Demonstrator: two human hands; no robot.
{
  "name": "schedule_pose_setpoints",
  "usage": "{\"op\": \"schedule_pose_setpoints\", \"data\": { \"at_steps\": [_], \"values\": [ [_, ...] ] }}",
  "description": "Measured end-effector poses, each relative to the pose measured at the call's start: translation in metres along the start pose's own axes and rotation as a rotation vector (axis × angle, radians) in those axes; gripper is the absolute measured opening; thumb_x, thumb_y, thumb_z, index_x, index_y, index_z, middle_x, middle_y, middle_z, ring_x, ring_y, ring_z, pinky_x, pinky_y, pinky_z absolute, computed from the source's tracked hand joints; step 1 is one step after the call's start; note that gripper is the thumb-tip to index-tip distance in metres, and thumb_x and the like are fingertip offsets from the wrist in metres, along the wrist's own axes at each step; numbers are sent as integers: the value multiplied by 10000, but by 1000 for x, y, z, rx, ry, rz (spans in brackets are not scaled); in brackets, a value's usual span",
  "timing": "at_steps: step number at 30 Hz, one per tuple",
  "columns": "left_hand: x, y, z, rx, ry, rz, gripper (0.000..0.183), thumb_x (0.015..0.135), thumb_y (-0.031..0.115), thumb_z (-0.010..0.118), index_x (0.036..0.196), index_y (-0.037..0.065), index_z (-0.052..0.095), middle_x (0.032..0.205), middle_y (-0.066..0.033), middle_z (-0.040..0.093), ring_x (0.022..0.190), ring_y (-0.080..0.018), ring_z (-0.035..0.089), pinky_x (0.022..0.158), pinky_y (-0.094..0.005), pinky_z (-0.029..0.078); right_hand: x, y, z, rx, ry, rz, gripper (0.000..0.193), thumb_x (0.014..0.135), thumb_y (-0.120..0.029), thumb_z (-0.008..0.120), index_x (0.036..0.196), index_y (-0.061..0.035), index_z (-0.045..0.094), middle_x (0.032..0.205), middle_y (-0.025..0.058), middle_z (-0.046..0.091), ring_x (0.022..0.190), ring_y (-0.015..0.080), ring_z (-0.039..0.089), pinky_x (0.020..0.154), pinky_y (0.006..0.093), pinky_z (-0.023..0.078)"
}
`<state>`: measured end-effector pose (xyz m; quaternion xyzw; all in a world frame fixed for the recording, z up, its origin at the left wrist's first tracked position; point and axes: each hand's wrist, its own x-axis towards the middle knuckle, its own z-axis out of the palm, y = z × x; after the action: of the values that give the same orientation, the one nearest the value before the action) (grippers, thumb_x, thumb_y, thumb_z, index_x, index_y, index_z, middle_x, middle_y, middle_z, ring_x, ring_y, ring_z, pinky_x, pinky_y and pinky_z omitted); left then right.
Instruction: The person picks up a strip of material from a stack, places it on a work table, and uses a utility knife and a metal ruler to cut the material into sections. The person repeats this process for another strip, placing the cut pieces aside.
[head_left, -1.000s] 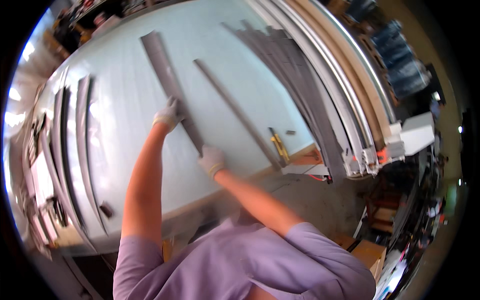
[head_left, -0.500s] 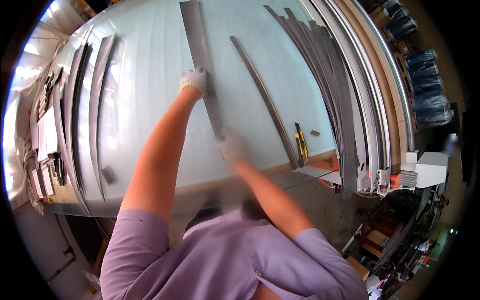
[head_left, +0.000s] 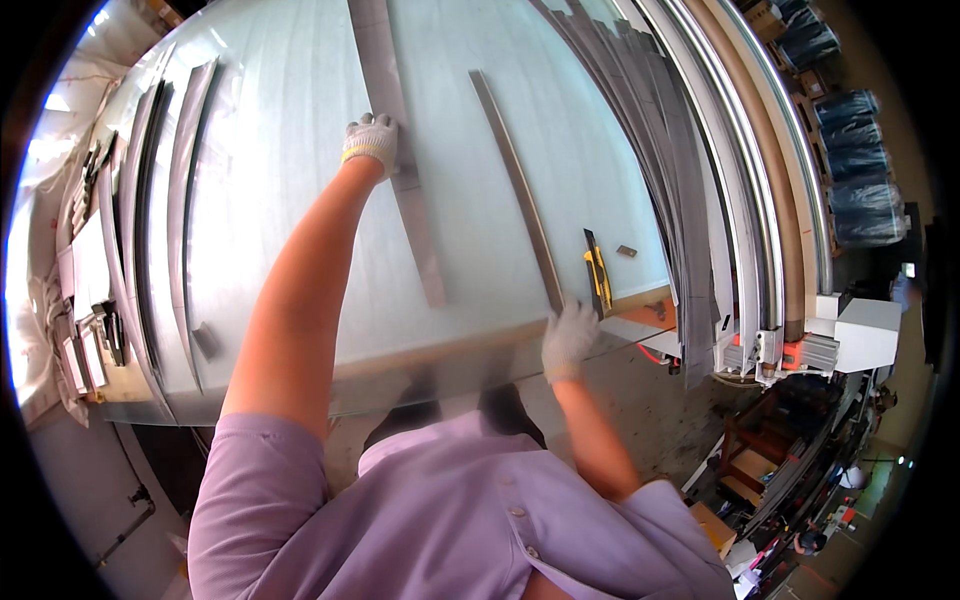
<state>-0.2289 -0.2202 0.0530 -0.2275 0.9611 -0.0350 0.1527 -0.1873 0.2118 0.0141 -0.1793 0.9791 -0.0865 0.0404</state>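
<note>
Tabletop (head_left: pixel 285 200): was pale and glossy, with a tan band along its front edge.
Wide grey strip (head_left: pixel 408 205): lay flat near the middle.
Narrow strip (head_left: pixel 514 180): lay to its right, well apart.
Yellow-and-black cutter (head_left: pixel 597 275): lay beside the narrow strip's near end.
Small dark piece (head_left: pixel 627 251): lay just right of the cutter.
Overlapping strips (head_left: pixel 655 150): lay along the right side.
Curved strip (head_left: pixel 184 180): lay toward the left.

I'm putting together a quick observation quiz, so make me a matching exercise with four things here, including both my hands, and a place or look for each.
1. left hand
2. right hand
3. utility knife
4. strip pile

A. yellow and black
B. near end of the narrow strip
C. grey, overlapping lengthwise
D. left edge of the wide strip

Pairs: 1-D, 2-B, 3-A, 4-C
</note>
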Motion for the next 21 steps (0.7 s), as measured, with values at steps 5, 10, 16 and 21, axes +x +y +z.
{"op": "schedule_pose_setpoints", "data": {
  "at_steps": [5,10,16,21],
  "values": [
    [-1,3,-8,-16,-29,8,630,761,304,820,1294,71,576,1369,-81,544,1297,-286,485,1044,-451,435,-121,86,-17,108,140,116,425,786,-221,776,1149,-66,619,1116,178,623,1043,369,620,849,464,511],
    [4,1,-2,23,-19,11,636,765,320,817,1296,62,579,1356,-91,553,1294,-289,488,1042,-448,438,-160,142,-10,296,-190,256,301,754,-276,764,944,-70,654,702,172,636,687,386,666,651,457,536],
    [1,2,-5,18,-23,29,632,772,331,816,1291,54,584,1349,-98,557,1287,-294,490,1041,-461,437,-187,163,-58,110,-237,58,231,756,-240,739,819,-81,583,636,159,612,610,386,646,573,467,508],
    [2,1,-4,26,-8,37,633,770,344,818,1284,54,589,1349,-99,555,1282,-299,492,1037,-464,439,-158,117,-60,39,-258,-130,236,752,-261,744,851,-99,604,626,154,619,595,369,646,548,475,504]
  ]
}}
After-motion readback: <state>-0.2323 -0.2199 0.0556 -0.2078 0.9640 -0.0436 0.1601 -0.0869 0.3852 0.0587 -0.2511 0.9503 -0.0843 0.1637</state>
